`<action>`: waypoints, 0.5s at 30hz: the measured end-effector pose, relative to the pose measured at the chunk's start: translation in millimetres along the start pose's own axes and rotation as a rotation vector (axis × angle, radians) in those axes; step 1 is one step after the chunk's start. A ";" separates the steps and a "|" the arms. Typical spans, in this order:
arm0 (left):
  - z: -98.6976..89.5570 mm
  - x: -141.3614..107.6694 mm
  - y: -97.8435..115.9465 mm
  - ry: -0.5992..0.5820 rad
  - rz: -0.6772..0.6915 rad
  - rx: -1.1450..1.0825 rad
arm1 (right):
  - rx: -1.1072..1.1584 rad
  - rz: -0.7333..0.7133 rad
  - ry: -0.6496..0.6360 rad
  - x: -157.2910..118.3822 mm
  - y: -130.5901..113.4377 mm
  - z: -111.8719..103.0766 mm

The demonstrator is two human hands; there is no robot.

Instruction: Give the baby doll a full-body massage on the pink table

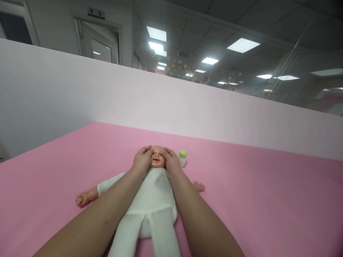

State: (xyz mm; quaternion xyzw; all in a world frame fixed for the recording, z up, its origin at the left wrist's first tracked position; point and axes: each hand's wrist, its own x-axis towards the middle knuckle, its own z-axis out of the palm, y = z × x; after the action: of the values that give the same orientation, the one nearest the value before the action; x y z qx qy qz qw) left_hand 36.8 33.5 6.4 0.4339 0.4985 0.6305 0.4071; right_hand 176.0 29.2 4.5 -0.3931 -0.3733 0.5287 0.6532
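On its back on the pink surface lies a baby doll [152, 194] dressed in white cloth, its head away from me and its arms spread. My left hand [142, 159] cups the left side of the doll's head [158, 159], thumb near the brow. Against the other side, my right hand [172, 159] presses in the same way, so the head is held between both palms. Some fingertips are hidden beside the head. Just right of my right hand stands a small baby bottle [182, 159] with a green cap, partly covered by that hand.
The pink padded surface [254, 196] extends on both sides of the doll. A low white partition [187, 110] runs along its far edge. Beyond it are a door [100, 44], glass panels and ceiling lights.
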 end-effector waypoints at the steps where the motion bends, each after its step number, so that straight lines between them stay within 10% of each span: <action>1: -0.4 0.8 -0.8 -0.004 -0.015 -0.019 | 0.027 0.016 -0.008 1.2 1.5 -2.4; 15: -3.1 -3.1 -2.4 -0.029 -0.011 -0.022 | 0.022 -0.010 -0.112 -5.8 -1.6 -4.3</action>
State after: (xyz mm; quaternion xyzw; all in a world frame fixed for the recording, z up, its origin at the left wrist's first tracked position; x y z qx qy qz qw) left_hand 34.9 30.1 3.2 0.4355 0.4880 0.6275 0.4225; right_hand 179.6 22.8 3.8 -0.3538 -0.4051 0.5508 0.6382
